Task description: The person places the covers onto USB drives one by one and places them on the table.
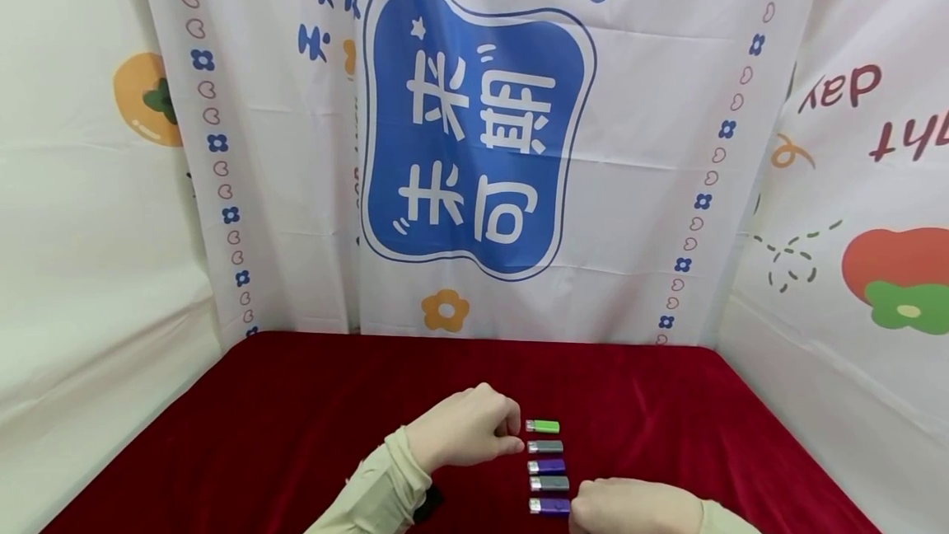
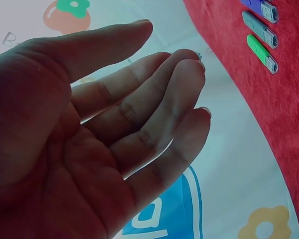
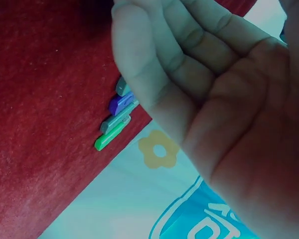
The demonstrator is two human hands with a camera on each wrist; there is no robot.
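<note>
Several USB flash drives lie in a column on the red cloth, metal plugs pointing left in the head view. From the far end come a green USB flash drive, a grey one, a purple one, another grey one and a nearest purple one. My left hand hovers left of the far drives, fingers loosely bent, holding nothing. Beside the nearest purple drive's right end is my right hand, its fingers bent. Its fingertips are hidden, so touch or pinch cannot be told.
The red cloth covers the table. White printed curtains hang behind it and along both sides. A small black object shows beneath the left wrist.
</note>
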